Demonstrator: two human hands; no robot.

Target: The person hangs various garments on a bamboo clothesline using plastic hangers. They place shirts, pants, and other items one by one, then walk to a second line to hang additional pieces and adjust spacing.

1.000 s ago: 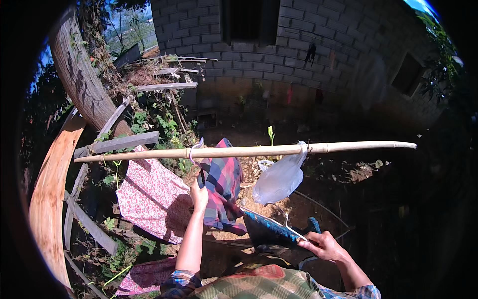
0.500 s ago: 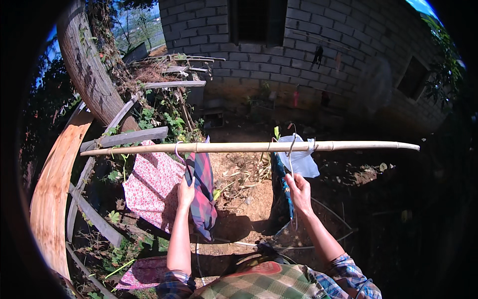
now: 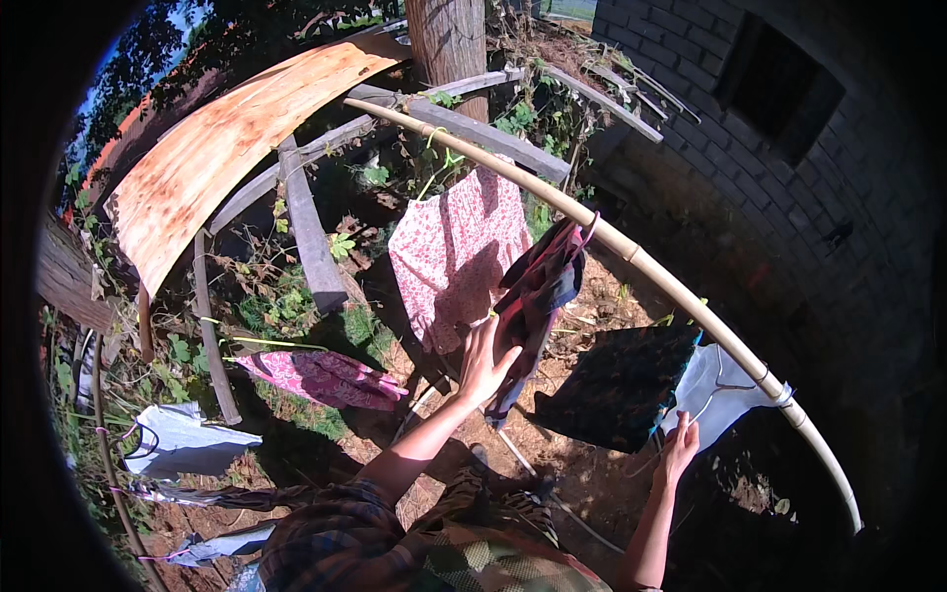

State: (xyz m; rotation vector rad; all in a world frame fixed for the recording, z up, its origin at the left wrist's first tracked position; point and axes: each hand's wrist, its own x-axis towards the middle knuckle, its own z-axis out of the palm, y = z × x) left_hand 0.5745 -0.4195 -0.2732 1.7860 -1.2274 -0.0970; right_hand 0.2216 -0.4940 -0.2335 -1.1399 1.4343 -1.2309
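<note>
My left hand point(image 3: 483, 360), fingers spread, reaches up beside a dark plaid garment point(image 3: 538, 296) and in front of a pink-and-white floral garment point(image 3: 459, 252); whether it touches either I cannot tell. Both garments hang from a long bamboo pole point(image 3: 641, 259), the plaid one by a pink hanger hook. Lower right, my right hand point(image 3: 679, 446) is closed around a pale wire hanger point(image 3: 706, 403). Behind that hanger hangs a whitish sheet-like piece point(image 3: 728, 395), attached to the pole. A dark patterned cloth point(image 3: 617, 385) hangs just left of my right hand.
A pink patterned garment point(image 3: 321, 378) and a white garment point(image 3: 192, 439) hang at the left. Grey boards point(image 3: 311, 232), a curved wooden sheet point(image 3: 227, 138) and a tree trunk point(image 3: 447, 44) stand beyond. A block wall point(image 3: 681, 99) rises at the far right.
The view has swung left, bringing more hanging clothes in. My left hand has let go of the plaid garment and spread its fingers. My right hand keeps the wire hanger, now lower and tilted.
</note>
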